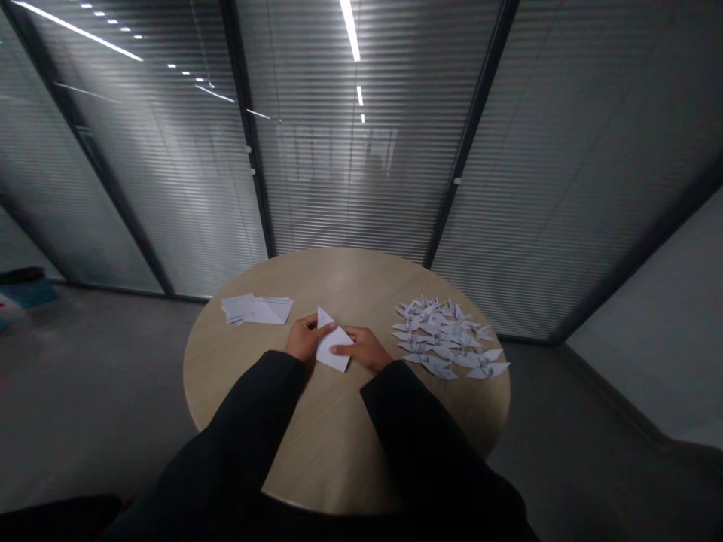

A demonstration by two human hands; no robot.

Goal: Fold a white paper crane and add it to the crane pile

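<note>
A partly folded white paper [332,348] lies on the round wooden table [339,436] in front of me. My left hand [303,339] pinches the paper's left edge, where a small flap stands up. From the other side, my right hand [364,348] presses on the paper, its index finger stretched across the sheet. Both sleeves are black.
A stack of flat white sheets [257,309] lies on the table's left part. Several folded paper cranes [446,339] are spread over the right part. Glass walls with blinds [361,150] stand behind the table. Grey floor surrounds it.
</note>
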